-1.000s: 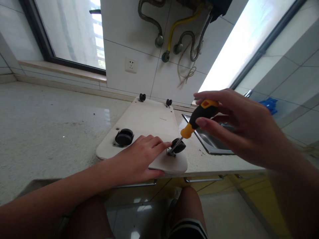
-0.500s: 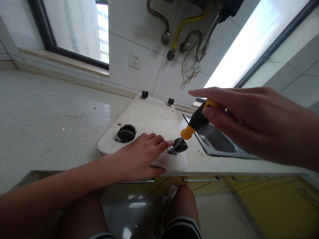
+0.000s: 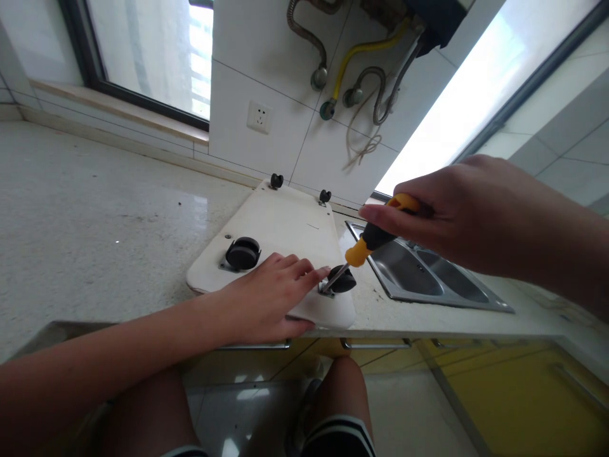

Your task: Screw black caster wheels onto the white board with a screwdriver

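Observation:
A white board (image 3: 280, 219) with rounded corners lies on the countertop with black casters on its upper face. My left hand (image 3: 271, 298) rests across the board's near end, fingers over the top and thumb along the front edge. Its index fingertip touches beside the near right caster (image 3: 342, 279). In my right hand (image 3: 457, 216), closed around the handle, is a yellow-and-black screwdriver (image 3: 364, 246). The screwdriver slants down to the left, with its tip at that caster's metal plate (image 3: 326, 289). Any screw under the tip is too small to make out. The near left caster (image 3: 243, 254) stands upright from the board.
To the right of the board, a double steel sink (image 3: 404, 270) is set into the speckled countertop (image 3: 118, 209). Pipes, a yellow hose (image 3: 366, 47) and a wall socket (image 3: 259, 117) are on the tiled wall behind. Yellow cabinets (image 3: 518, 393) stand below the counter.
My right hand has turned around the screwdriver handle, its index finger now lower and wrapped along it. The screwdriver tip stays at the caster plate; my left hand stays on the board.

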Action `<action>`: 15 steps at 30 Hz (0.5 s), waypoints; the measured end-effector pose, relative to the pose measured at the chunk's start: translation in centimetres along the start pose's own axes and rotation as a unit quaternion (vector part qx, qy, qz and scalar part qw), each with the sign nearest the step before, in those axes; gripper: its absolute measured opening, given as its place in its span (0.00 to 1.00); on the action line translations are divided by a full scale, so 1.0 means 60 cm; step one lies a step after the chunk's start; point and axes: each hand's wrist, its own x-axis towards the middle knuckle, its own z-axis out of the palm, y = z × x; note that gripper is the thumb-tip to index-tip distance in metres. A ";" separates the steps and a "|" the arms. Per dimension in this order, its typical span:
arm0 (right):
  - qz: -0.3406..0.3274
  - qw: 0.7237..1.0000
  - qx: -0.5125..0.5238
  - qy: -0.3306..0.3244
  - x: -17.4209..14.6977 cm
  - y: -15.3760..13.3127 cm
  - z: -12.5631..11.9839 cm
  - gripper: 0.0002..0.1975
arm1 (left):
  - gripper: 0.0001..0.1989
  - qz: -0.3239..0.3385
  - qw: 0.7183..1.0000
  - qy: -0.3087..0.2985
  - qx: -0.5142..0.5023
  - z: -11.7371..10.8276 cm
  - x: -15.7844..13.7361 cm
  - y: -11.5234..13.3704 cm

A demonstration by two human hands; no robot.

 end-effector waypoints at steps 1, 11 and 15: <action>-0.001 1.000 -0.014 0.003 0.002 0.001 0.000 0.39 | 0.44 0.001 1.000 0.003 0.002 0.000 0.000 0.000; -0.030 0.998 0.044 -0.045 0.006 0.001 0.014 0.32 | 0.43 0.006 1.000 0.013 0.021 0.002 -0.001 -0.001; -0.029 0.996 0.067 -0.057 0.012 0.011 0.014 0.34 | 0.42 0.013 0.999 0.020 0.042 0.003 -0.001 0.000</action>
